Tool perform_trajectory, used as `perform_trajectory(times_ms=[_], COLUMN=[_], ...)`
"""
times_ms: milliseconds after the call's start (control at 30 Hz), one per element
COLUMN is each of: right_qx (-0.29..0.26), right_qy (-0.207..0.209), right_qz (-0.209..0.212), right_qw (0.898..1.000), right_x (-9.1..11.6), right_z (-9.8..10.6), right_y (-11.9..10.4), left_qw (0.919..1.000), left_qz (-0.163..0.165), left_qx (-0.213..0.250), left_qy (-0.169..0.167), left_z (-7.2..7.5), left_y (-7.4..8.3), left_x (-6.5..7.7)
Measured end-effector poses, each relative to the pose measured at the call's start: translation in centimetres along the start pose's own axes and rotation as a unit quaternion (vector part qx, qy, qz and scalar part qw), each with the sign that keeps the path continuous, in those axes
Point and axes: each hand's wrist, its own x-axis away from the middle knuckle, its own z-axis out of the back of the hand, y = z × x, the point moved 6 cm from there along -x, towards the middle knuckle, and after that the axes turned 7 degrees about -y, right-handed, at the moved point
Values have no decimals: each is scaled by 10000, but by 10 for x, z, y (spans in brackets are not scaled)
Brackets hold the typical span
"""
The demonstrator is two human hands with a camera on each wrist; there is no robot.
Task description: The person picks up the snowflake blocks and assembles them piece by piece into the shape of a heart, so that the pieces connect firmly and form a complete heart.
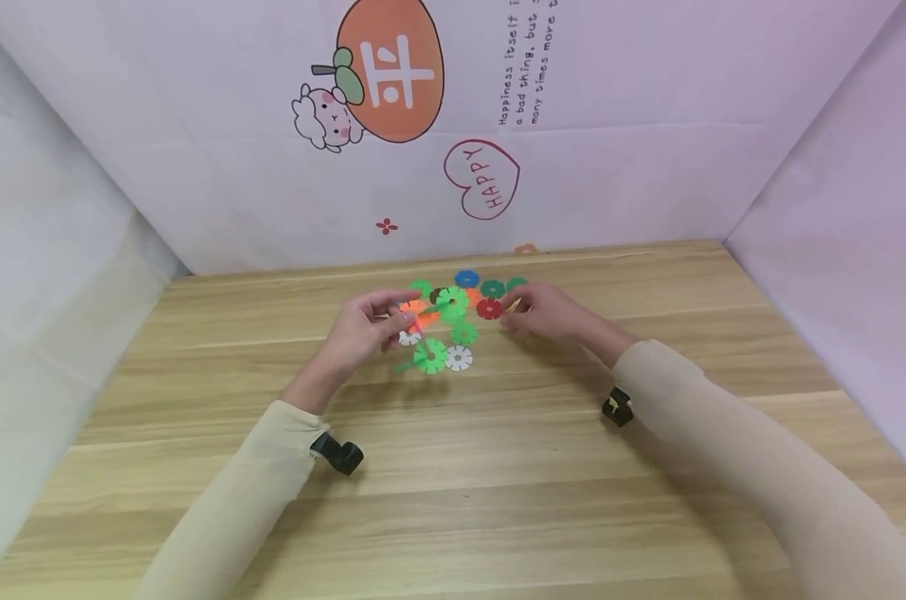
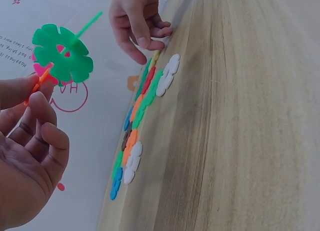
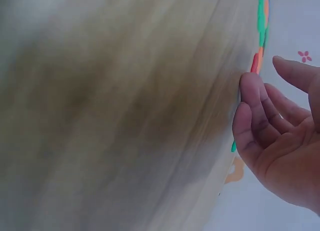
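- pale sleeves (image 1: 227, 492) reach over the wood-grain worktop (image 1: 453, 500), one from towards its left edge, one from towards its right; a black device (image 1: 340, 455) sits at the left wrist
- a white disc (image 1: 458, 365) lies nearest among the flat discs; a green disc (image 1: 463, 340) is just beyond it
- the left hand (image 1: 358, 329) pinches the orange part of a joined disc cluster (image 2: 76, 67), with pink and green discs; it is held above the worktop, towards the middle of the far edge
- the right hand (image 1: 550, 310) has its fingertips at a yellow disc (image 1: 511, 306); cannot tell whether it pinches it
- a red disc (image 1: 489, 314) lies just beside that hand; a blue disc (image 1: 467, 273) lies farther back, close to the far edge
- beyond that edge, a printed white sheet (image 1: 633, 183)
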Motion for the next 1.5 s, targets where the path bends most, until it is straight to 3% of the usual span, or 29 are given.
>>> perform_trajectory(times_ms=[267, 467, 700, 933, 1167, 1300, 1500], right_qx=[769, 1467, 1956, 1938, 1405, 1069, 1060], right_qy=[-51, -26, -85, -252, -736, -764, -585], right_qz=[-206, 54, 198, 259, 138, 116, 420], right_qw=[9968, 9892, 9805, 9804, 9872, 9913, 9918], right_x=[-15, -18, -18, -12, 1, 9, 21], right_z=[-4, -6, -10, -13, -18, -21, -27], right_y=[7, 2, 1, -1, -12, -16, -21], left_qw=[9998, 9979, 9947, 9927, 9936, 9931, 9934], left_qz=[-159, -583, -798, -883, -796, -825, -771], left_qx=[23, -214, -589, -781, -795, -818, -843], left_qy=[-96, -208, -259, -264, -136, -124, -57], left_z=[-6, -10, -14, -14, -9, -9, -9], left_y=[-2, 2, 3, 4, 6, 9, 8], left_x=[2, 2, 4, 3, 3, 3, 3])
